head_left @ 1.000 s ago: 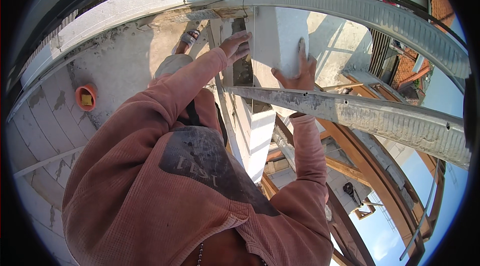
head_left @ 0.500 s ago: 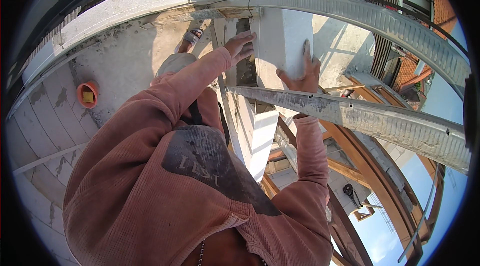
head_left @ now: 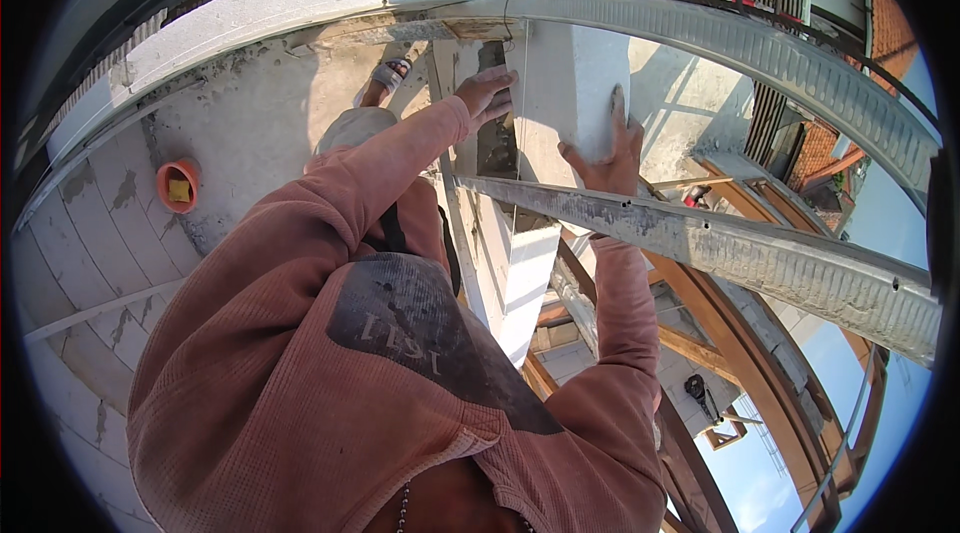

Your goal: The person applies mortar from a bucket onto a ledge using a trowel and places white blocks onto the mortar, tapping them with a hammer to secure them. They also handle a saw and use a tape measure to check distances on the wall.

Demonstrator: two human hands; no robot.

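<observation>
**Both hands on the white block at the wall's edge**

While the concrete floor [head_left: 260,143] spreads out to the person's left and open air drops away to the right, a low wall of white blocks [head_left: 515,273] runs forward between the two. A long grey metal rail [head_left: 740,248], smeared with mortar, crosses in front of the right forearm. The white block [head_left: 570,83] stands on top of the wall, just ahead of the rail. Its left side carries the left hand [head_left: 487,96], fingers spread flat, and the right hand [head_left: 605,148] presses open-palmed against its near right face; neither hand is closed around it. Judging by this, the block is already seated in its course and only being nudged true, so final alignment remains. An orange bucket [head_left: 178,185] sits well apart on the floor.
</observation>
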